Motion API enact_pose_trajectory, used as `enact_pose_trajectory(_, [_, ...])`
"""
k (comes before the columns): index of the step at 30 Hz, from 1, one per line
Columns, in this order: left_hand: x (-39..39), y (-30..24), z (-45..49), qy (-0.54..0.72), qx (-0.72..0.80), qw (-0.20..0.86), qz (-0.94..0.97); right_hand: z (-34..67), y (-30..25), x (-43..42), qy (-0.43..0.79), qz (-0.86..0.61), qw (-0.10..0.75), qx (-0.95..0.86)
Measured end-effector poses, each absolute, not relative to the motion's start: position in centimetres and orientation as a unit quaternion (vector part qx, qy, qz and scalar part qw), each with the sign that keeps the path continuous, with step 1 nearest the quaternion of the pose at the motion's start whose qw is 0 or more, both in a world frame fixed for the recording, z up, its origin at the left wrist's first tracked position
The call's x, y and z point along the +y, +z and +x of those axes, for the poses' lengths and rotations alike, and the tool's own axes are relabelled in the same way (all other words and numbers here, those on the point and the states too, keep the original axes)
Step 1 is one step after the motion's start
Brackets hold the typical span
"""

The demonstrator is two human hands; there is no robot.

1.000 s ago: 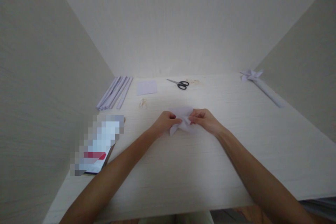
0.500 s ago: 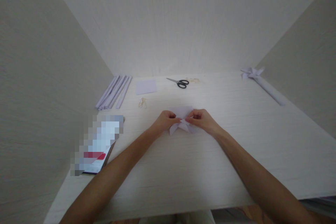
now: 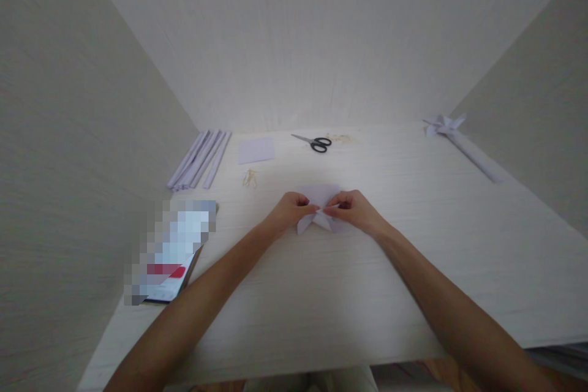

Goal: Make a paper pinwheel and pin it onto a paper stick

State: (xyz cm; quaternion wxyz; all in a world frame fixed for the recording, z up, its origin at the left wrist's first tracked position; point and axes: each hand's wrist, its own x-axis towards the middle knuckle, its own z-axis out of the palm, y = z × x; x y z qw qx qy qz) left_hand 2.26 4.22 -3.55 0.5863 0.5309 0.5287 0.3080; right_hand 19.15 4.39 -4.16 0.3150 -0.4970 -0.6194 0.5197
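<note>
A small piece of pale lilac folded paper [image 3: 316, 197] lies on the white table [image 3: 331, 294] in the middle. My left hand [image 3: 289, 211] pinches its left side with curled fingers. My right hand [image 3: 353, 208] pinches the right side, fingertips meeting the left hand's over the paper's centre. A folded flap sticks out below the hands towards me. Part of the paper is hidden under my fingers.
Several rolled paper sticks [image 3: 199, 159] lie at the back left, a flat paper square [image 3: 256, 150] and black-handled scissors [image 3: 315, 143] behind the hands. Rubber bands [image 3: 249, 179] lie nearby. A finished paper pinwheel [image 3: 459, 138] rests at the right wall. A phone [image 3: 169, 251] lies left.
My hands drew slightly closer together on the folded paper, the fingertips now meeting at its centre. The view shifted a little downward. Nothing else moved.
</note>
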Motion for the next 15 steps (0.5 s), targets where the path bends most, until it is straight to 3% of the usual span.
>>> enact_pose_trajectory(15, [4.47, -3.75, 2.11, 0.277, 0.526, 0.590, 0.546, 18.92, -3.78, 4.20, 0.502, -0.520, 0.292, -0.625])
